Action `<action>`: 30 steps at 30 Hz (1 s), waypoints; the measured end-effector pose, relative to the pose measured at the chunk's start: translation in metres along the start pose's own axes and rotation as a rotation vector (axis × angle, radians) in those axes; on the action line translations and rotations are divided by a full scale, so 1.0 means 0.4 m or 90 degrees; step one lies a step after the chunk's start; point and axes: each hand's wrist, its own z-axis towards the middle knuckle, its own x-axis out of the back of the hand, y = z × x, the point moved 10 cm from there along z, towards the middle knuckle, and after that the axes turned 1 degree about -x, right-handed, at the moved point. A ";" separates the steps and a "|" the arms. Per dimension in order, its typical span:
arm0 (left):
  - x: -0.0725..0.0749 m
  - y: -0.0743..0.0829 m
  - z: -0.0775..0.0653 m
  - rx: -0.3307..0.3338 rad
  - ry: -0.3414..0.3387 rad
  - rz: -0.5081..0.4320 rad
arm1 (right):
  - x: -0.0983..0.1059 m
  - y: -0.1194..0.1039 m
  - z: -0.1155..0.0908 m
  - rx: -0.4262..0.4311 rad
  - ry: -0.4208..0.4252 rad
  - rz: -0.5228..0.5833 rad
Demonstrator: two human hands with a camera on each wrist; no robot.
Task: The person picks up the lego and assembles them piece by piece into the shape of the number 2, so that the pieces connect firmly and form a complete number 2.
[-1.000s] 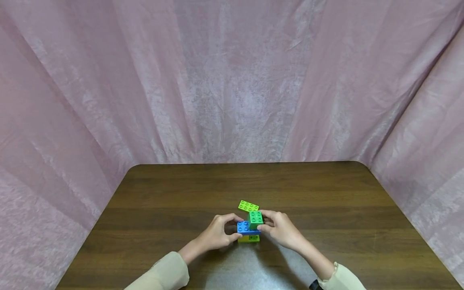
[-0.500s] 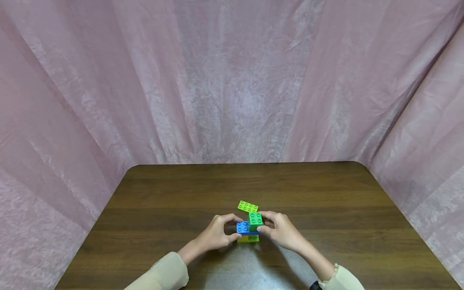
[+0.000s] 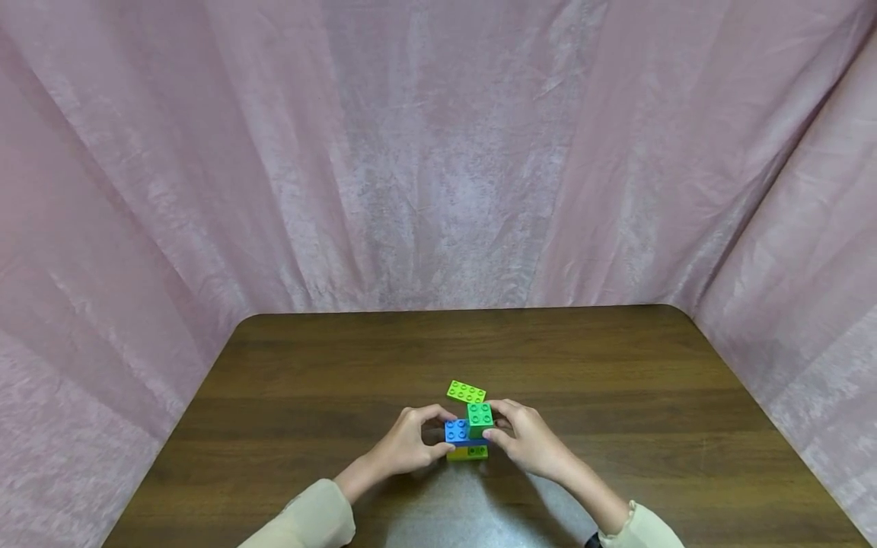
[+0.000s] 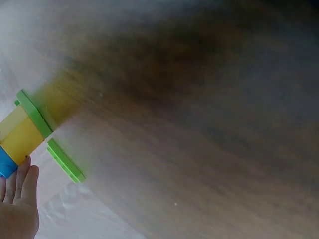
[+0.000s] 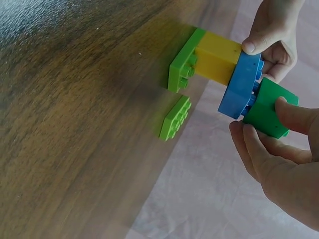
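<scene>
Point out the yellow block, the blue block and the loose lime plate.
Yellow block (image 5: 217, 56): right wrist view, on its side wall.
Blue block (image 5: 239, 86): right wrist view, on its side wall.
Loose lime plate (image 3: 467, 392): head view, studded top.

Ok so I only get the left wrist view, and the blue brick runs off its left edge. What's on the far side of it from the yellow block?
Observer: A green block, held by the right hand.
Operator: Is it flush against the blue brick?
Observer: No, the right wrist view shows studs exposed in a gap between them.
Operator: And the loose lime plate, which way up?
Observer: Studs up, as the head view shows.
</scene>
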 end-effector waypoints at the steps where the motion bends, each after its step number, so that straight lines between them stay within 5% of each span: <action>1: 0.000 -0.001 0.000 0.003 -0.001 0.001 | 0.000 0.000 0.000 0.000 0.003 -0.005; 11: 0.000 -0.004 -0.004 0.013 -0.002 0.006 | -0.008 0.007 -0.008 -0.003 -0.003 0.010; 19: -0.003 -0.005 -0.003 0.006 0.004 0.005 | -0.013 0.014 -0.005 0.072 -0.030 0.016; 30: 0.000 -0.002 -0.003 -0.010 0.022 -0.004 | -0.007 -0.004 -0.010 0.173 0.013 -0.099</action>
